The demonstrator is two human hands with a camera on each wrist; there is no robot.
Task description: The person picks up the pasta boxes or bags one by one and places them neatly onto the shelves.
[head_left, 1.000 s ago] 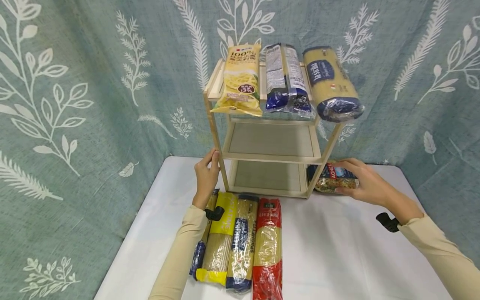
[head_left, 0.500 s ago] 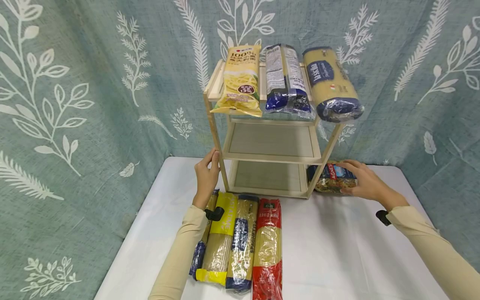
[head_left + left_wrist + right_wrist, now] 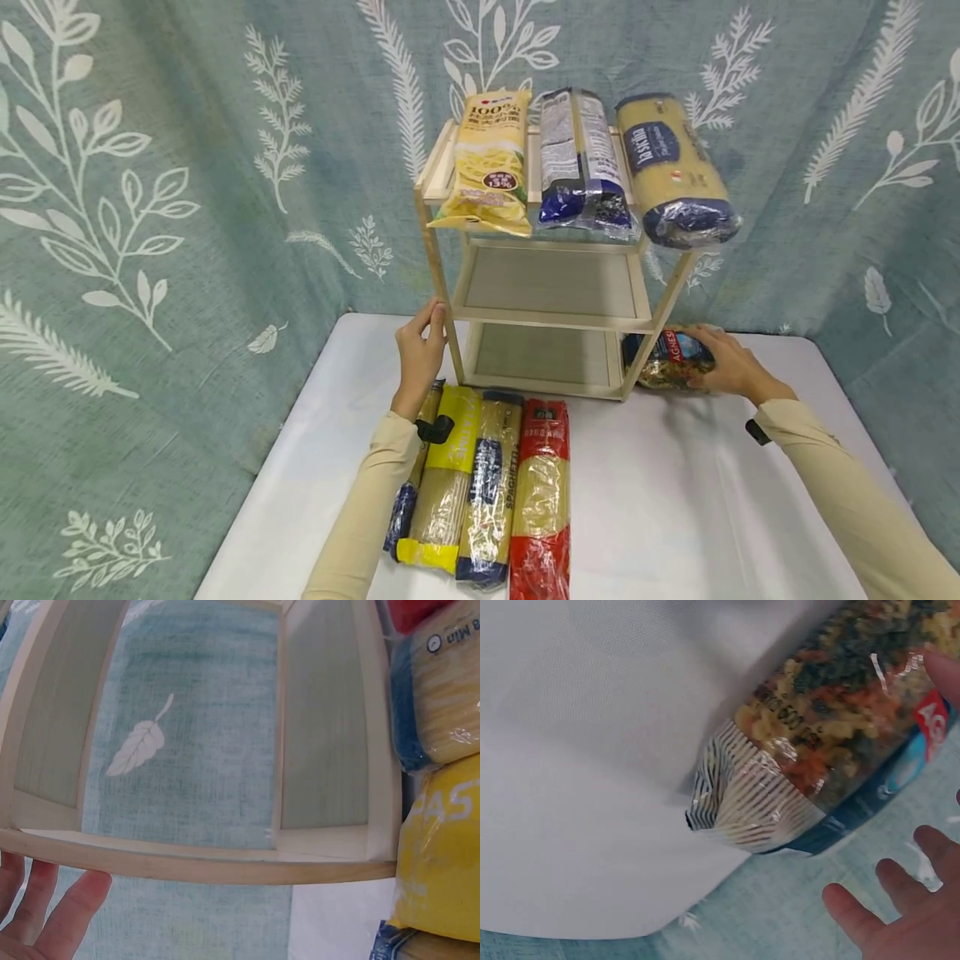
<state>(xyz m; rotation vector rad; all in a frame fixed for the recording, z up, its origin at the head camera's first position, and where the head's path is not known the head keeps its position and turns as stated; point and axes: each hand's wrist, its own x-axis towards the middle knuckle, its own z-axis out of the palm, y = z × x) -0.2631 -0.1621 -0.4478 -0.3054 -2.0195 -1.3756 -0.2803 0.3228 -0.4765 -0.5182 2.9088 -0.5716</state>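
At the left front post of a wooden three-tier shelf (image 3: pixel 551 319), my left hand (image 3: pixel 421 346) holds the upright between thumb and fingers. Its fingertips (image 3: pixel 91 883) meet the wood edge in the left wrist view. My right hand (image 3: pixel 731 364) is around the right end of a bag of coloured pasta (image 3: pixel 832 727) lying on the table behind the shelf's right post. The thumb overlaps the bag, while the other fingers (image 3: pixel 851 911) are spread and look apart from it in the right wrist view. The post hides part of the bag in the head view.
Three pasta packs, a yellow one (image 3: pixel 491 158), a blue and silver one (image 3: pixel 581 158) and a blue-ended one (image 3: pixel 675 167), lie on the top tier. Several spaghetti packs, including a red one (image 3: pixel 542 492), lie on the white table (image 3: pixel 675 500). A leaf-patterned curtain (image 3: pixel 187 250) surrounds it.
My right hand and forearm have moved a little left, farther over the pasta bag, which stays put. My left hand keeps its place on the post. The head view has shifted slightly.
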